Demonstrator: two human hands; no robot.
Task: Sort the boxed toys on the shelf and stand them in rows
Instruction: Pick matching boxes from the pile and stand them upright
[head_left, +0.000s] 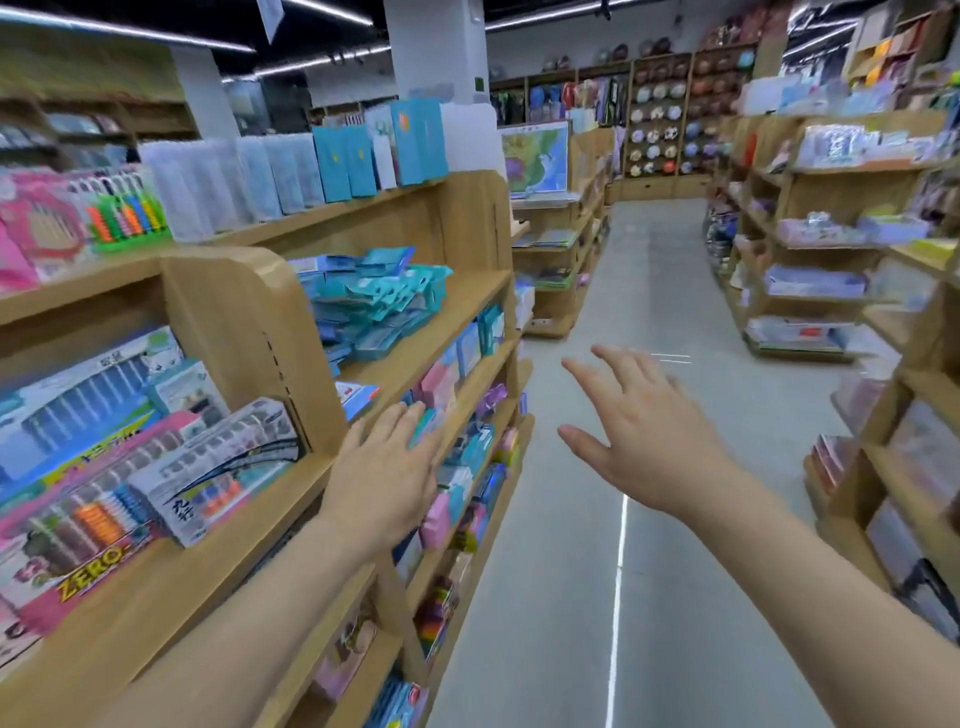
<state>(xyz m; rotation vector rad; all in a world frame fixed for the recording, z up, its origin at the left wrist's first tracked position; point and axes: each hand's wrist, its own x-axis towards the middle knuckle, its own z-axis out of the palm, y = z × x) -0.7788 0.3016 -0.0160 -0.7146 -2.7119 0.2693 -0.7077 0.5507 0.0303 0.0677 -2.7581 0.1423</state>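
Boxed toys lie jumbled on the wooden shelf at my left: a white box with a window, a pink "ZERO" box and a large blue box leaning behind them. My left hand is stretched out flat with straight fingers in front of the shelf's end, right of the boxes, holding nothing. Out over the aisle, my right hand hovers with fingers spread and empty. The whole view is blurred by motion.
A teal pile of packets fills the shelf beyond the divider panel. Blue boxes stand on the top shelf. A grey aisle floor runs ahead between shelf units; more shelves line the right.
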